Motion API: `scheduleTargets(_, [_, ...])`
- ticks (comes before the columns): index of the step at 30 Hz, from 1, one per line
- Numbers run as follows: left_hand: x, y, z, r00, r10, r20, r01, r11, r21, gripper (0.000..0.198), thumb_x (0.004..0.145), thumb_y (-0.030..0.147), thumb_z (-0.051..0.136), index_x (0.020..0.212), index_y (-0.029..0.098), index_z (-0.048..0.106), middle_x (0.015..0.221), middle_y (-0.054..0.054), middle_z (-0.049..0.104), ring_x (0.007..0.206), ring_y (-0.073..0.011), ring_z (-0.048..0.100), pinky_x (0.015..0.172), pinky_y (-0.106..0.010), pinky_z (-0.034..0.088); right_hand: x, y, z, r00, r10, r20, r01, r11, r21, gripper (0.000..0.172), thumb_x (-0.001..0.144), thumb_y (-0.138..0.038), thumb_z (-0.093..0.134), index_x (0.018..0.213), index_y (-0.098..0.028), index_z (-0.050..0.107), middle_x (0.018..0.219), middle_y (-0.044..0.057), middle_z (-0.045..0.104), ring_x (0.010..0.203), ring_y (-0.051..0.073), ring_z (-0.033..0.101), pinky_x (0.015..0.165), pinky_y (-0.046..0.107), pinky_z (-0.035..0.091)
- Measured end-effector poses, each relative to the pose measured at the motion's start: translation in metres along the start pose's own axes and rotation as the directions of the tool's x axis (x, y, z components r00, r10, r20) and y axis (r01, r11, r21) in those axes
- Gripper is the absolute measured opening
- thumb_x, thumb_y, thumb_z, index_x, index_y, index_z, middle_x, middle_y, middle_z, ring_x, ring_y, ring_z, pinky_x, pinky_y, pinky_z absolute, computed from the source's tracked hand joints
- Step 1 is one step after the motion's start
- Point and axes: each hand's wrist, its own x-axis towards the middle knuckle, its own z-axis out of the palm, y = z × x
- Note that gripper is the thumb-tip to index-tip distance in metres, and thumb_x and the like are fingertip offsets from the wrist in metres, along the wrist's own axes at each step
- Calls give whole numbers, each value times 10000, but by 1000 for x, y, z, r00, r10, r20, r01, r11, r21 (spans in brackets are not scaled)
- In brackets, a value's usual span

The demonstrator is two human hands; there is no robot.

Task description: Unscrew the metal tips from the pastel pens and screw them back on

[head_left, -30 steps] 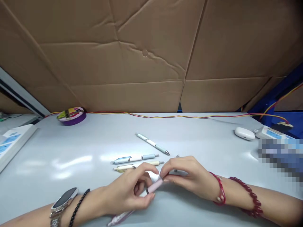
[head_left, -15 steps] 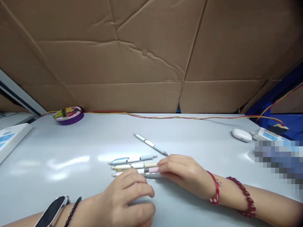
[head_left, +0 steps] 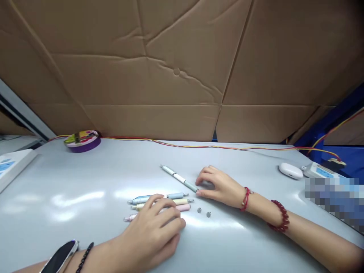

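Observation:
Three pens lie side by side: a blue pen (head_left: 175, 195), a yellow pen (head_left: 183, 201) and a pink pen (head_left: 183, 207). My left hand (head_left: 155, 231) rests over them, fingers spread, covering their middles. Behind them, a green and white pen (head_left: 179, 177) lies at a slant. My right hand (head_left: 218, 185) is at its near end, with thumb and fingers apart around the tip; the thumb seems to touch it. Two small grey metal pen tips (head_left: 208, 214) sit on the table to the right of the pink pen.
The grey table (head_left: 256, 242) meets a cardboard wall (head_left: 156, 83). A purple round tin (head_left: 85, 146) stands back left. Red and yellow wires (head_left: 182, 146) run along the rear edge. A white earbud case (head_left: 290, 171) and a power strip (head_left: 318, 170) are at the right, another power strip (head_left: 17, 167) left.
My right hand has moved from the pink pen's end back to the green pen's tip. The two metal tips now show on the table. My left hand has settled further over the three pens.

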Motion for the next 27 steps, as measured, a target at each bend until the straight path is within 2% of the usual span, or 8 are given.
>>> scheduleTargets(6, [2, 0, -5, 1000, 19, 1, -19, 996, 91, 183, 850, 60, 415, 910, 175, 543, 908, -40, 665, 809, -223, 549, 680, -344, 355, -1, 1, 7, 992, 76, -105, -79, 996, -27, 92, 891, -195, 475, 861, -179, 561, 869, 51, 591, 833, 198, 504, 734, 332, 456])
scheduleTargets(13, [-3, 6, -8, 886, 418, 201, -419, 907, -36, 104, 845, 177, 478, 813, 215, 570, 673, -23, 645, 426, -140, 413, 390, -295, 298, 2, 13, 3, 942, 212, -260, -209, 977, 39, 338, 951, -299, 313, 639, -209, 406, 629, 26, 475, 658, 202, 437, 618, 323, 384])
scheduleTargets(16, [-3, 6, -6, 886, 379, 268, -369, 925, -89, 91, 850, 200, 476, 835, 226, 562, 647, -8, 627, 437, -146, 449, 393, -285, 316, -1, 6, -4, 901, 285, -326, -251, 957, 142, 390, 980, -346, 217, 627, -219, 326, 578, 0, 398, 560, 168, 397, 534, 290, 347])
scheduleTargets(19, [-2, 1, -6, 944, 208, 257, -157, 966, -206, 145, 849, 156, 435, 945, 220, 523, 811, -16, 645, 562, -146, 545, 475, -249, 374, -12, -15, -6, 884, 301, -356, -222, 943, 246, 414, 997, -369, 139, 630, -221, 263, 560, -21, 334, 497, 138, 349, 476, 264, 335])
scheduleTargets(22, [2, -2, -9, 960, 3, 280, 95, 937, -337, 175, 844, 114, 416, 955, 216, 505, 842, -2, 623, 674, -134, 574, 601, -201, 413, -28, -44, -3, 922, 109, -371, 39, 928, 369, 433, 1007, -333, 185, 608, -207, 294, 549, -23, 358, 489, 123, 350, 465, 246, 320])
scheduleTargets(23, [3, -3, -10, 956, -37, 292, 147, 919, -365, 162, 853, 117, 411, 940, 215, 506, 812, 8, 614, 675, -129, 563, 621, -194, 411, -33, -51, -1, 926, -54, -373, 188, 924, 332, 442, 1008, -332, 184, 607, -202, 318, 536, -22, 368, 491, 124, 354, 474, 247, 319])
scheduleTargets(25, [4, -4, -13, 945, -81, 317, 212, 890, -405, 143, 891, 152, 380, 916, 216, 506, 774, 20, 598, 672, -125, 538, 643, -194, 400, -40, -62, 3, 892, -304, -335, 364, 922, 133, 452, 1008, -331, 183, 626, -197, 384, 547, -7, 424, 511, 134, 364, 491, 260, 309])
scheduleTargets(27, [4, -3, -14, 938, -85, 335, 241, 855, -460, 181, 943, 248, 322, 912, 217, 498, 743, 23, 569, 647, -126, 506, 625, -201, 386, -43, -66, 7, 863, -403, -305, 402, 913, -69, 454, 1005, -309, 195, 637, -193, 433, 546, 5, 448, 512, 143, 356, 475, 272, 277])
